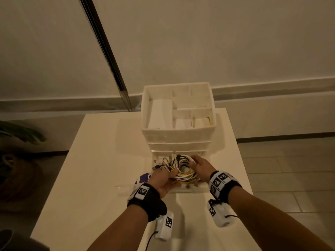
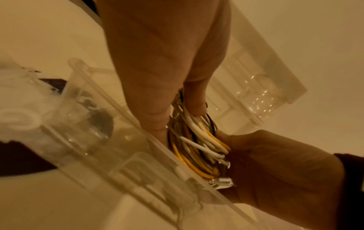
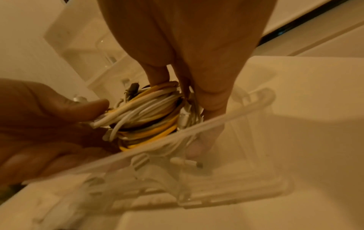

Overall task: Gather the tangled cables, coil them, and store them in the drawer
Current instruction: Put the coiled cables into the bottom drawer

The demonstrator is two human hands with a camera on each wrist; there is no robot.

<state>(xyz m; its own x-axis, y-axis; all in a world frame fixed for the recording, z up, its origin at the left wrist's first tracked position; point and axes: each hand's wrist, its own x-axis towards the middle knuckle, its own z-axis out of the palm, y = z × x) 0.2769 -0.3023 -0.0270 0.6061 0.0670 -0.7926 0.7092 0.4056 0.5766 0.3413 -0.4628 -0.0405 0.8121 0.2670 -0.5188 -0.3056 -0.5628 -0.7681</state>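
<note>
A coil of white, yellow and dark cables (image 1: 184, 169) (image 2: 199, 146) (image 3: 145, 113) sits low in the pulled-out clear drawer (image 1: 190, 189) (image 2: 126, 140) (image 3: 226, 121) at the bottom of a white organizer (image 1: 178, 131). My left hand (image 1: 164, 178) (image 2: 169, 101) grips the coil's left side, thumb and fingers curled round the strands. My right hand (image 1: 198, 166) (image 3: 187, 87) grips the right side, fingers hooked through the loop. Several plugs (image 1: 163, 163) stick out at the coil's upper left.
The organizer stands on a white table (image 1: 90, 169) with an open divided tray (image 1: 177, 105) on top. A purple-and-white packet (image 1: 143, 178) lies left of the drawer. The wall and a dark rail (image 1: 108, 51) are behind; tiled floor (image 1: 290, 169) lies to the right.
</note>
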